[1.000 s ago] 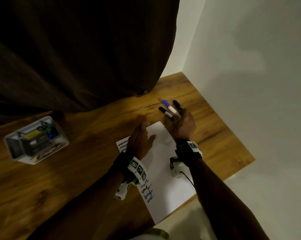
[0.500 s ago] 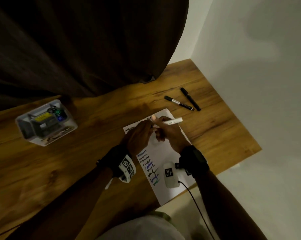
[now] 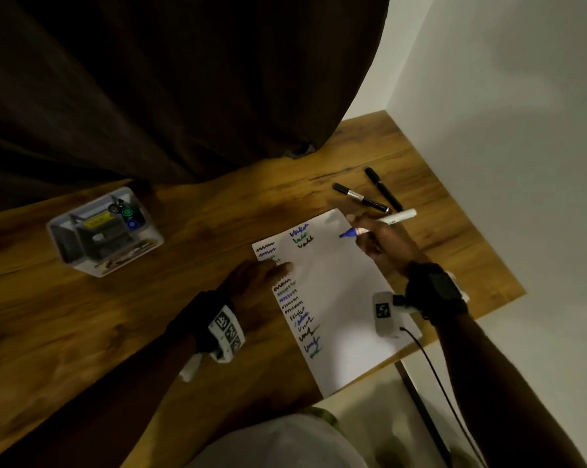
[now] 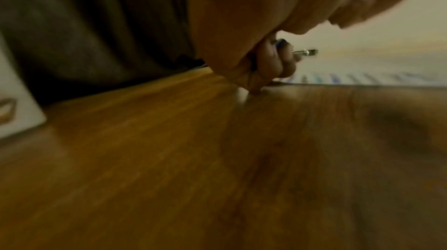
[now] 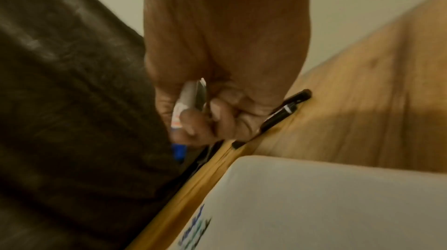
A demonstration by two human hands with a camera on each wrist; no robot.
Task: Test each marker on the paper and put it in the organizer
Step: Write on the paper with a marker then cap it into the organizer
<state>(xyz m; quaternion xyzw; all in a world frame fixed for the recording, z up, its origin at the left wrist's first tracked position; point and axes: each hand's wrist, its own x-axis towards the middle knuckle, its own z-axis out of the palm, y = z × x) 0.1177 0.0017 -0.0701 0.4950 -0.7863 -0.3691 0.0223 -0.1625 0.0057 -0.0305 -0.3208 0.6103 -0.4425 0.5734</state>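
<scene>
A white sheet of paper [image 3: 339, 298] with several scribble lines lies on the wooden table [image 3: 150, 332]. My right hand [image 3: 383, 238] grips a white marker [image 3: 396, 217], its blue tip [image 3: 347, 233] just above the paper's top right part. In the right wrist view the fingers [image 5: 205, 120] curl round the marker [image 5: 191, 97]. My left hand [image 3: 261, 275] rests on the paper's left edge. In the left wrist view its curled fingers [image 4: 273, 63] hold a small blue cap [image 4: 280, 42]. The clear organizer [image 3: 102, 231], with markers in it, stands at the left.
Two black markers [image 3: 359, 197] [image 3: 383, 189] lie just beyond the paper's top right corner. A dark curtain [image 3: 184, 79] hangs over the table's far side. A white wall [image 3: 505, 130] bounds the right; the table's edge runs close to my right wrist.
My right hand lifted the blue marker from beside the two black ones. Both hands met at its end, and the cap came off. Now the left hand rests on the paper's left edge.
</scene>
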